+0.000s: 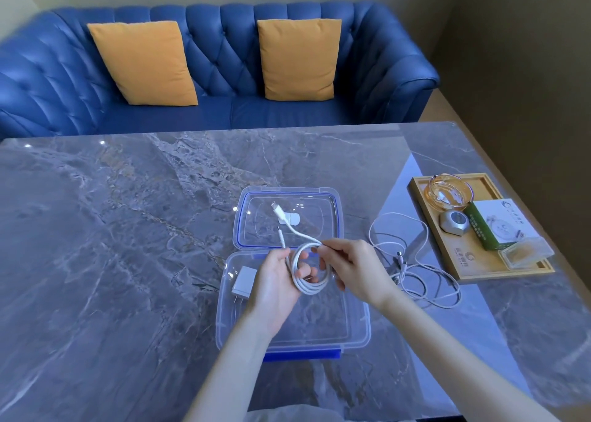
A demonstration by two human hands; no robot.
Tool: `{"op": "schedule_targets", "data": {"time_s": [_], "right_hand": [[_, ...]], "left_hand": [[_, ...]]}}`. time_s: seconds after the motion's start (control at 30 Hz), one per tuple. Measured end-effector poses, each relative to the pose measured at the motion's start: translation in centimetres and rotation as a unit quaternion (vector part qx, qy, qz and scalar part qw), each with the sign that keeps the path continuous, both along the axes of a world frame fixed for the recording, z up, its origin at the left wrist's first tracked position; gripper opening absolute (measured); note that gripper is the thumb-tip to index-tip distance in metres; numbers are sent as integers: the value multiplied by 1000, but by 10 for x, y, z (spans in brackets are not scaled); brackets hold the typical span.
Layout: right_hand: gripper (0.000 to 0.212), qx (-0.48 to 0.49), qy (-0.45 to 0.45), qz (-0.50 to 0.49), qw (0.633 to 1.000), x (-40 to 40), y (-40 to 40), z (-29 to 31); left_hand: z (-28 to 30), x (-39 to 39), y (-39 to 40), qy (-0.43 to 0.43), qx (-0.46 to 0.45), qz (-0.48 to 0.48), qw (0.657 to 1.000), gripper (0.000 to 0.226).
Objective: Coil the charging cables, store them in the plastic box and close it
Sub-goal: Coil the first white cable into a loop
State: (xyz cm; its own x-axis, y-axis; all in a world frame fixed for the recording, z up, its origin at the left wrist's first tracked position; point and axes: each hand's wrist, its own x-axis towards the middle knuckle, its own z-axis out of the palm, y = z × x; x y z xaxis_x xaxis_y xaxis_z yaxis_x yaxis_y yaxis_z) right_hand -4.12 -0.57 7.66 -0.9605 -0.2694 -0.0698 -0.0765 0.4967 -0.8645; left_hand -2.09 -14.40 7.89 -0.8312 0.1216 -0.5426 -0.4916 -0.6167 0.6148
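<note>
Above the open plastic box [358, 325], both hands [275, 280] grip a coiled cable [308, 274]

Both hands [278, 280] [351, 271] holding coiled white cable [308, 272] over open plastic box [361, 332]

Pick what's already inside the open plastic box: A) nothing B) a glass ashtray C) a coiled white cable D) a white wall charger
D: the white wall charger lies in the plastic box at its left side, while the coiled cable is held above it by both hands, left and right.
</note>
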Motion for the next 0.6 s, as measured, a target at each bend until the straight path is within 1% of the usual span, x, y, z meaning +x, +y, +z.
{"op": "schedule_targets", "data": {"time_s": [0.07, 0.1, 0.13, 0.17, 0.2, 0.27, 0.3, 0.33, 0.4, 0.47, 0.53, 0.6], "right_hand": [[29, -37, -15, -34, 999, -1, 0, -8], [27, -53, -21, -50, 997, -1, -1, -10], [26, -69, -28, -62, 995, -1, -2, -12], [25, -82, -35, -71, 993, -1, -4, -12], [26, -96, -43, -78, 991, 0, -5, -12], [28, -122, -62, -85, 987, 2, -6, -12], [29, -135, -72, -83, 985, 3, -6, -11], [28, -146, -79, -78, 983, 3, -7, -11], [20, -176, -96, -79, 976, 5, -8, -8], [22, -208, -122, -107, 965, 5, -8, -7], [19, -232, -132, -139, 954, 3, -8, -8], [22, -287, -149, -157, 933, 0, -7, -8]], "left_hand": [[1, 5, 0, 19, 23, 9, 999, 36], [0, 8, 1, 30, 19, 13, 999, 35], [-2, 10, 1, 43, -5, 18, 999, 33], [-5, 13, 2, 60, -54, 17, 997, 31], [-9, 15, 2, 75, -121, 13, 990, 29], [-15, 15, 2, 98, -261, 3, 960, 29], [-17, 15, 2, 107, -307, -1, 946, 29], [-18, 15, 2, 112, -332, -3, 937, 30], [-16, 14, 1, 115, -352, -11, 929, 29], [-17, 14, -2, 115, -364, -23, 924, 28], [-16, 15, -3, 113, -370, -33, 921, 27], [-15, 16, -2, 103, -373, -36, 921, 27]]}}
